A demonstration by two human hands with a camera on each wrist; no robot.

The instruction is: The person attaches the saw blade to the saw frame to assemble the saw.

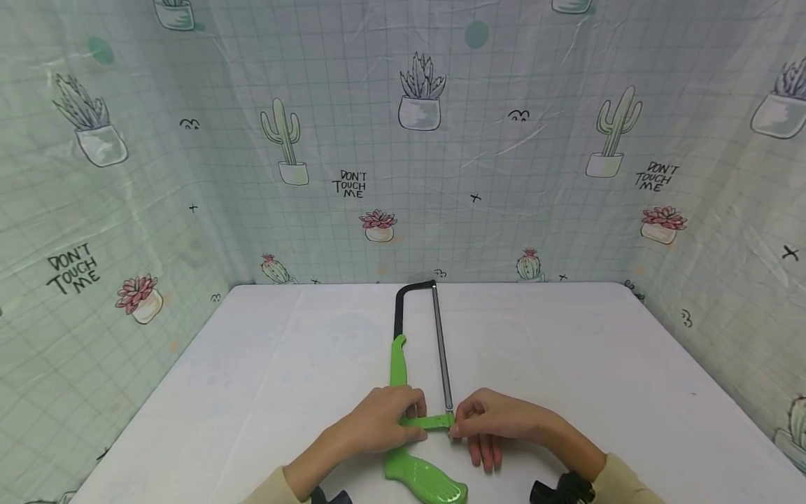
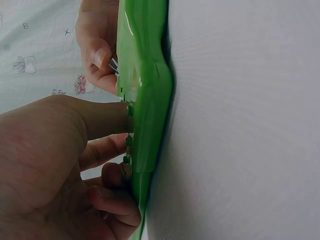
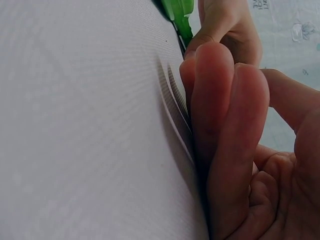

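A hacksaw (image 1: 398, 360) with a green handle and a black front bow lies flat on the white table, its grip towards me. The grey blade (image 1: 442, 343) runs along its right side, down to a green crossbar (image 1: 431, 422). My left hand (image 1: 384, 420) holds the green frame where the crossbar joins it, thumb on the near side and fingers on the far side. At the crossbar's right end, my right hand (image 1: 497, 420) pinches a small silver metal wing nut (image 2: 114, 65) between thumb and index finger. Its other fingers hang down near the tabletop. In the right wrist view those fingers hide the nut.
The white table (image 1: 302, 350) spreads out on both sides of the saw. Behind it and at the sides hangs a sheet (image 1: 504, 175) printed with cacti and potted plants. Dark wrist straps (image 1: 560, 490) show by the sleeves.
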